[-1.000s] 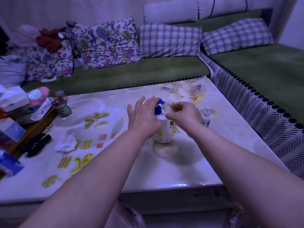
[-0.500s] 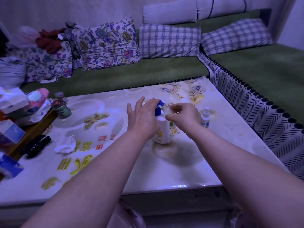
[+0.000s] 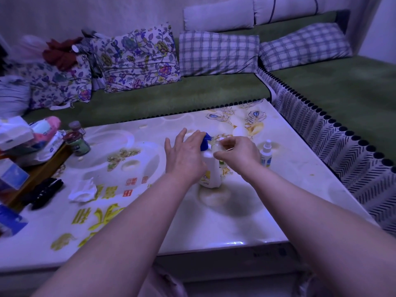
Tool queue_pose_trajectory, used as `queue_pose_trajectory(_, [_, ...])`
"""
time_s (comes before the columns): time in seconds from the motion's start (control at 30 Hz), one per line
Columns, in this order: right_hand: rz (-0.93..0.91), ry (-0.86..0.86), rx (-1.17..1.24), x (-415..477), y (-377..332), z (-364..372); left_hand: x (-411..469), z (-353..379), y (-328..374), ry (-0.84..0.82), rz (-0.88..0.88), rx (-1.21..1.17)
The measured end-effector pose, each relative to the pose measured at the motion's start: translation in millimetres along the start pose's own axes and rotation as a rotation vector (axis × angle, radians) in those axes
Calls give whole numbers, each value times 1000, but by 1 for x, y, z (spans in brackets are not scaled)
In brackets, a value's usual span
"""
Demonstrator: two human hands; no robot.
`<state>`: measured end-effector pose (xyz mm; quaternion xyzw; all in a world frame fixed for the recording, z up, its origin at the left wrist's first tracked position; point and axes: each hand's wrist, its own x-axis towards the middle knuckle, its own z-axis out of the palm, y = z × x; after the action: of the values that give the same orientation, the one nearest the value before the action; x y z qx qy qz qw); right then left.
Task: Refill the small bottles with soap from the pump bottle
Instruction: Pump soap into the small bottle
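White pump bottle (image 3: 211,168), blue pump; green sofa (image 3: 192,97).

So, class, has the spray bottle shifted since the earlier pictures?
No. The spray bottle stays on the same yellowish patch of the table.

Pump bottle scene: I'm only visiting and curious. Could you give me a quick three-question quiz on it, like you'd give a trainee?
1. True or false: the left hand rests with straight fingers on the blue pump head.
2. The white spray bottle is: A in the left hand; B upright on the table, right of the right hand; C lying flat on the table.
3. Which hand holds the small clear bottle at the spout?
Key: 1 true; 2 B; 3 the right hand.
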<state>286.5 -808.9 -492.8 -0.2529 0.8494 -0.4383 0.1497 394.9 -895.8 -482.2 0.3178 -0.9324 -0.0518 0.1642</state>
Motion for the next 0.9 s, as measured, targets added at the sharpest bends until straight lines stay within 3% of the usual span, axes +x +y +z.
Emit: queue_pose_trajectory(0.9, [11,16,157,1,4,-1,-3,-7,-2,-8,-12,-82])
